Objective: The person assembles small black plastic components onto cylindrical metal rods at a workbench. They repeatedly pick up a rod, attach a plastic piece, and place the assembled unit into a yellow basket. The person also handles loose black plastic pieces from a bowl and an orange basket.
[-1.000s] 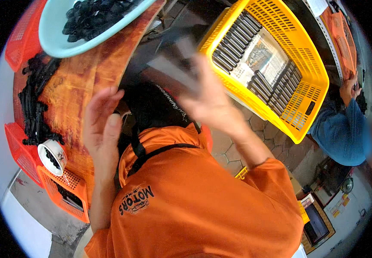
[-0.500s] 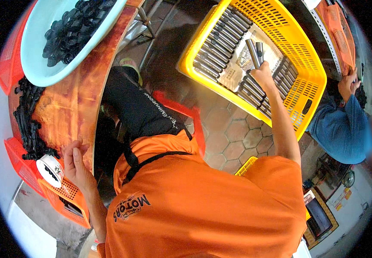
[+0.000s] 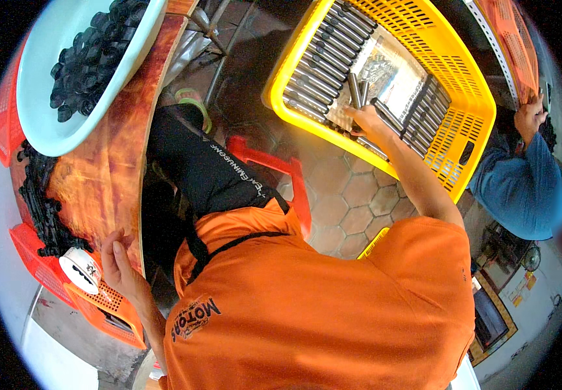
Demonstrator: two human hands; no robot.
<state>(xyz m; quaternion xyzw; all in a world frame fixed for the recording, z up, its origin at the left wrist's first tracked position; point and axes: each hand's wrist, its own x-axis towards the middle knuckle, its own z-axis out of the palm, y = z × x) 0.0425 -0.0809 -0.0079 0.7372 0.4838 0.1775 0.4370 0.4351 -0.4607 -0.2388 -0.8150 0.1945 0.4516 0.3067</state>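
My right hand (image 3: pixel 373 125) reaches into a yellow plastic basket (image 3: pixel 468 130), its fingers closed round two dark metal tubes (image 3: pixel 357 90) that stick up past the fingertips. Similar tubes lie side by side in rows (image 3: pixel 323 62) along the basket's left part, with another row (image 3: pixel 429 114) at its right. Printed paper (image 3: pixel 395 68) shows between the rows. By the edge of the wooden table (image 3: pixel 102 188), my left hand (image 3: pixel 124 265) is open with its fingers stretched out. Beside it sits a white round container (image 3: pixel 79 270) with small dark pieces in it.
A pale blue basin (image 3: pixel 44 123) of black ring-like parts stands on the table. Black strip-like parts (image 3: pixel 40 195) are piled along its left side, near red and orange baskets (image 3: pixel 109 312). A red stool (image 3: pixel 274 159) stands on the tiled floor. Another person (image 3: pixel 515 185) works at the right.
My right hand has moved left and slightly nearer inside the yellow basket, still gripping the tubes. My left hand remains open by the table edge. The whole view has shifted a little.
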